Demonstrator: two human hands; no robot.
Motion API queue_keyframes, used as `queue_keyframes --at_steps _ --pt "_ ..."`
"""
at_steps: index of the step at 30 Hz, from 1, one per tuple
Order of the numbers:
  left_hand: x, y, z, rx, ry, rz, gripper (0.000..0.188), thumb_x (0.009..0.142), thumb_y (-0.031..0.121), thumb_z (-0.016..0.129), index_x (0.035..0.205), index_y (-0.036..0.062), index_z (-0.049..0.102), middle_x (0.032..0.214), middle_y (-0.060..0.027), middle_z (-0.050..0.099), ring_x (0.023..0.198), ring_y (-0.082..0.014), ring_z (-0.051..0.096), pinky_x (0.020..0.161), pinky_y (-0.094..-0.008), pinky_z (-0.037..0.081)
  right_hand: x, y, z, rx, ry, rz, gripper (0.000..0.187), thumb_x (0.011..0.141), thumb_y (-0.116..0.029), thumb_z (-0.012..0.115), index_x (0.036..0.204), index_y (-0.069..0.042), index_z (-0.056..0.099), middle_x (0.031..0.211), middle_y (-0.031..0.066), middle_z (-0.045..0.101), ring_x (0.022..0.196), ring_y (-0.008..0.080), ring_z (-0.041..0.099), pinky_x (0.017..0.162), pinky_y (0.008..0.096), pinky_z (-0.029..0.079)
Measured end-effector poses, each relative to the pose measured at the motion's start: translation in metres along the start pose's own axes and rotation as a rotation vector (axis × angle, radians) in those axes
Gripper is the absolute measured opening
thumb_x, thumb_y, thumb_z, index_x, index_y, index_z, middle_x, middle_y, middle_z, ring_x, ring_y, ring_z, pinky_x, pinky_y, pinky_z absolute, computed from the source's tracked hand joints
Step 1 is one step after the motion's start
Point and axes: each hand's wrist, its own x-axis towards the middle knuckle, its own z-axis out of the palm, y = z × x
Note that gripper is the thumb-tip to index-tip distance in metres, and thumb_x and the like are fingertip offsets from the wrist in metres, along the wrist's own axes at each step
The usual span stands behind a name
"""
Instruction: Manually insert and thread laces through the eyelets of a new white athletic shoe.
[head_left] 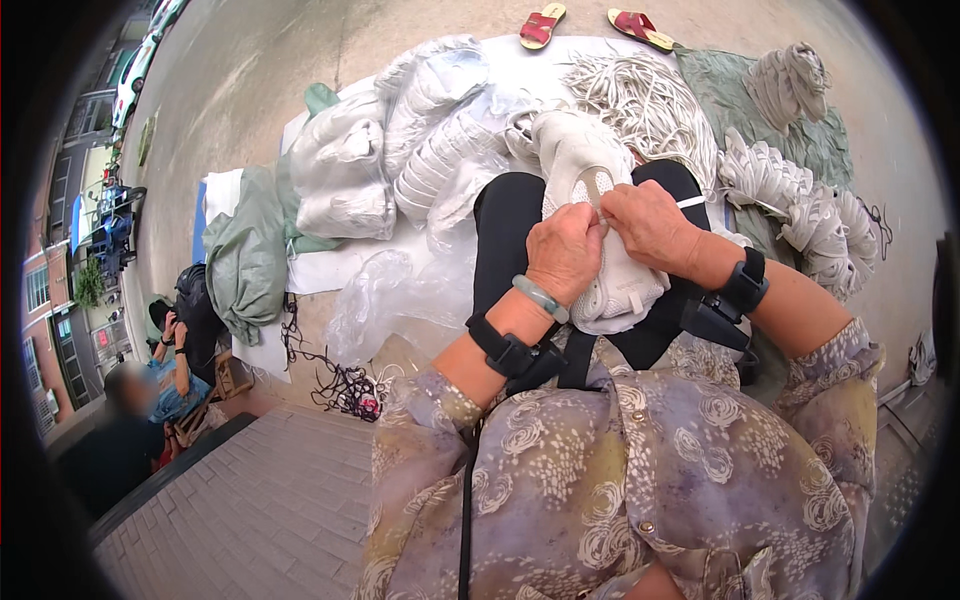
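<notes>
A white mesh shoe upper (pixel 622 275) lies across my lap, its heel toward me. Over its middle my left hand (pixel 565 245) is closed in a pinch, and whatever its fingertips hold is too small to make out. My right hand (pixel 652 222) is closed close beside it, fingertips almost meeting the left ones. A short white shoelace end (pixel 691 202) sticks out past the right hand's knuckles, over my black trouser leg. More white shoe uppers (pixel 568 140) are bunched just beyond my knees.
Loose white shoelaces (pixel 640 105) are heaped beyond my right knee. Bundled white uppers (pixel 825 235) lie at the right, plastic-wrapped ones (pixel 345 180) at the left. Red slippers (pixel 540 27) stand at the far edge. Tangled black cords (pixel 345 385) lie left. Another person (pixel 170 390) sits farther left.
</notes>
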Motion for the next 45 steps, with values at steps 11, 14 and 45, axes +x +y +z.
queue_keyframes --at_steps 11,14,45 --pt "0.018 -0.017 -0.017 -0.041 -0.215 0.018 0.012 0.076 0.012 0.06 0.074 0.0015 0.053 0.064 -0.0184 0.057 0.062 -0.036 0.058 0.057 -0.0415 0.044 -0.015 0.01 0.001 0.257 0.164 0.085 0.023 0.08 -0.018 0.058 0.098 -0.005 0.05 0.09 0.0144 0.055 0.082 0.0336 0.057 0.071 0.0416 0.045" --pt "0.006 -0.026 -0.054 -0.115 -0.19 -0.028 0.012 0.077 0.009 0.058 0.071 0.0013 0.052 0.056 -0.0118 0.053 0.05 -0.0226 0.052 0.051 -0.0326 0.041 -0.02 0.017 0.001 0.275 0.188 0.117 0.029 0.081 -0.027 0.058 0.098 -0.005 0.049 0.088 0.0146 0.054 0.081 0.0331 0.057 0.07 0.041 0.045" --pt "-0.03 -0.016 -0.03 0.29 -0.324 0.388 0.089 0.06 0.031 0.077 0.129 -0.0042 0.033 0.13 -0.0237 0.04 0.11 -0.0379 0.044 0.089 -0.0428 0.039 -0.046 -0.007 0.01 0.113 0.034 0.401 0.052 0.088 -0.047 0.048 0.083 0.005 0.052 0.07 0.0245 0.06 0.071 0.0397 0.06 0.066 0.0469 0.046"
